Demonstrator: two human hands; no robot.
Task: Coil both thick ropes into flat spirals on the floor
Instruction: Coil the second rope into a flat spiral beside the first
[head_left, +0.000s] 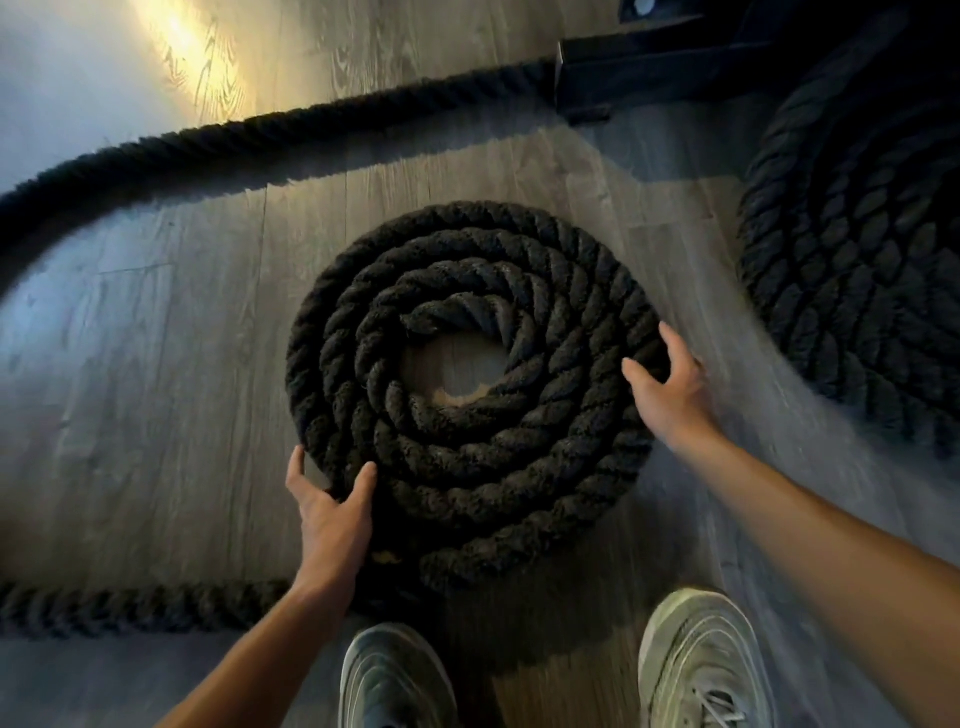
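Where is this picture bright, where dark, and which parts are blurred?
Head view: warm glare on the floor at top left; the right coil is dim and motion-smeared; the middle coil is fairly sharp; the shoes at the bottom are blurred.

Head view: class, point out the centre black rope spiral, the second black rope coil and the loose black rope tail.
centre black rope spiral (467, 457): head view, near-side ring.
second black rope coil (852, 270): head view, braided top.
loose black rope tail (130, 605): head view, lower-left stretch.
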